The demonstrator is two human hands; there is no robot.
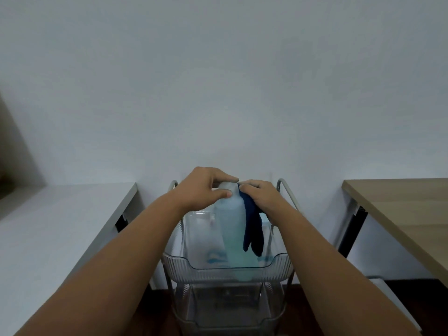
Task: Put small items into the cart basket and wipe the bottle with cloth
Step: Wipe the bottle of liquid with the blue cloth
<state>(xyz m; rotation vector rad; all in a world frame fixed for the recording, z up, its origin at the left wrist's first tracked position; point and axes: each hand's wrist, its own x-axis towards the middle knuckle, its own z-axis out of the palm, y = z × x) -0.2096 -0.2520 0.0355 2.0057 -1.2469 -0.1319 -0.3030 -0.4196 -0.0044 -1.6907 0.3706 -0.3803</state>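
Your left grip curls round the white cap of the tall translucent plastic bottle of pale blue liquid, thumb on the near side and fingers over the top. Your right grip pinches the dark blue cloth against the bottle's upper right side, and the loose end of the cloth hangs down beside the bottle. The bottle stands upright in the top clear ribbed plastic basket of the wheeled cart, between both your forearms. A white tabletop lies to the left of the cart and a light wooden tabletop to the right.
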